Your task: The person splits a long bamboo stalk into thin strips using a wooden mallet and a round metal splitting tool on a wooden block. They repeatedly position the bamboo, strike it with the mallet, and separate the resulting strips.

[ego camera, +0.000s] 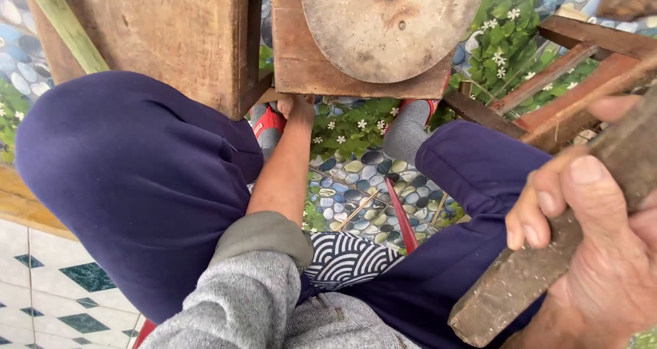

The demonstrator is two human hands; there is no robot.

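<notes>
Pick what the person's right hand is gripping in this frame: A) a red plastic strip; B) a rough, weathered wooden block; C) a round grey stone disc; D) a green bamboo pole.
B: the right hand has its fingers wrapped around the rough, weathered wooden block at the frame's lower right.

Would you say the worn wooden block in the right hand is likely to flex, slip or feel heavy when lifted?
The wooden block looks thick and solid, so probably stiff and fairly heavy for its size. Its rough, worn surface should resist slipping in the right hand, whose fingers wrap it.
</notes>
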